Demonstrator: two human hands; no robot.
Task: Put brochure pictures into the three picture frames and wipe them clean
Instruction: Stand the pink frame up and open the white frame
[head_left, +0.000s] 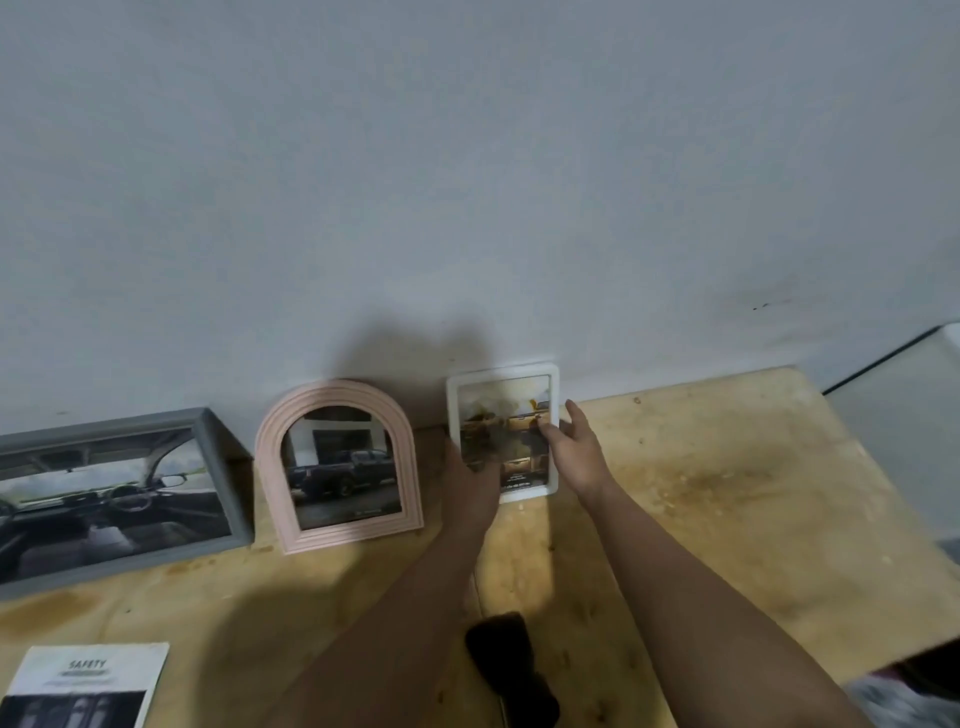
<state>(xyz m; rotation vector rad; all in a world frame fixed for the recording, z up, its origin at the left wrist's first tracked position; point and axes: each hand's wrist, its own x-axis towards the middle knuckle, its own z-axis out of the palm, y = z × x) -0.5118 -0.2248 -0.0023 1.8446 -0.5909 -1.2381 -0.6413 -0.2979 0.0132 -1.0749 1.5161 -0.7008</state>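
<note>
Three picture frames lean against the wall at the back of the wooden table. A grey rectangular frame (208, 483) at the left holds a car-interior picture. A pink arched frame (270, 441) in the middle holds a dark pickup picture. The white frame (503, 373) at the right holds a brownish picture. My left hand (470, 480) holds the white frame's lower left side. My right hand (574, 452) holds its right edge, thumb on the front. A brochure (88, 680) with the word SAFETY lies at the near left.
A dark object (511, 665) lies on the table (727, 493) between my forearms near the front edge. The table's right edge ends beside a pale surface (904, 415). The grey wall (467, 182) rises directly behind the frames.
</note>
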